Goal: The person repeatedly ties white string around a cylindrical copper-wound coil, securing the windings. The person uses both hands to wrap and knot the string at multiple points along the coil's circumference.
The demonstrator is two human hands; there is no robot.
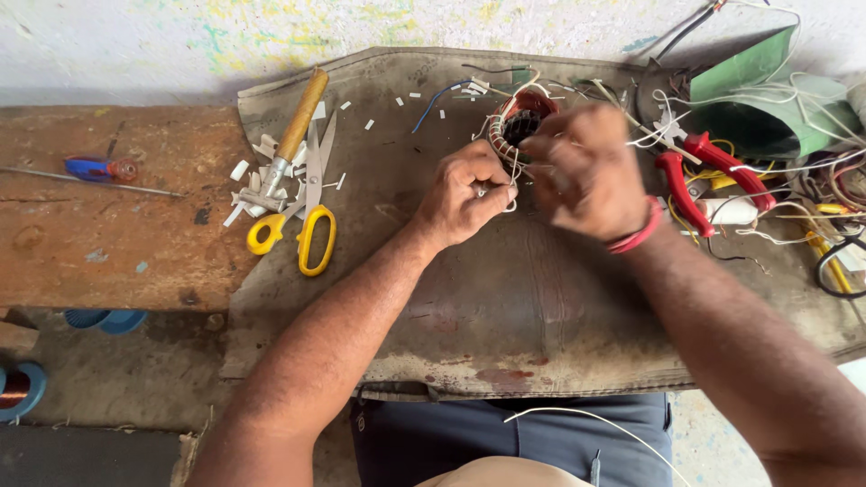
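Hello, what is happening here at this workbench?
A person works with both hands on a small motor stator wound with copper wire, which sits on a worn mat. The left hand pinches a thin white cord beside it; the right hand is on the stator, slightly blurred. Yellow-handled scissors and a wooden-handled tool lie to the left, red-handled pliers to the right.

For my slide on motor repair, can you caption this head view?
Two hands, left and right, work white thread on a motor stator beside yellow scissors.
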